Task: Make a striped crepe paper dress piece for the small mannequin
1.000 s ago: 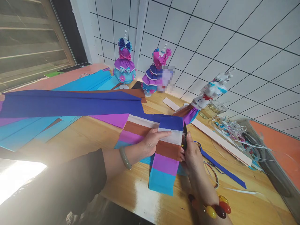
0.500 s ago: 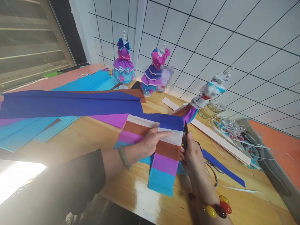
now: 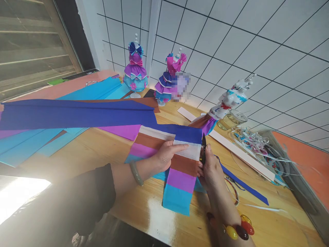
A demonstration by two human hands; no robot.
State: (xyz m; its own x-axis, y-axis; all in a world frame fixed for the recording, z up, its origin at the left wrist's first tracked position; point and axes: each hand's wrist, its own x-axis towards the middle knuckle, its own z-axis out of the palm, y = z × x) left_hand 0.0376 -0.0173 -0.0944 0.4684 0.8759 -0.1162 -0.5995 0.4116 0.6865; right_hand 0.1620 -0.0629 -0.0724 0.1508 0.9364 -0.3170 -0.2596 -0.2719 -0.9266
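Observation:
My left hand (image 3: pixel 168 154) grips a stack of layered crepe paper strips (image 3: pixel 183 164), thumb lying on top. The bands run dark blue, white, brown, purple and light blue, and their lower end hangs down in front of me. In my right hand (image 3: pixel 210 164) is a pair of black scissors (image 3: pixel 204 145), blades pointing up along the stack's right edge. Its handles are mostly hidden by my fingers. A long dark blue paper sheet (image 3: pixel 77 115) lies to the left, meeting the upper end of the stack.
Behind stand two small dress forms in paper dresses, one with bows (image 3: pixel 135 70) and one with ruffles (image 3: pixel 167 82). A third form (image 3: pixel 228 99) leans at the right by a glass jar (image 3: pixel 232 120). A pale strip (image 3: pixel 241 156), a blue strip (image 3: pixel 244 183) and scraps (image 3: pixel 257 144) lie rightward.
Almost nothing differs. The dark blue top layer at the scissors has shifted very slightly to the right; both hands keep their places.

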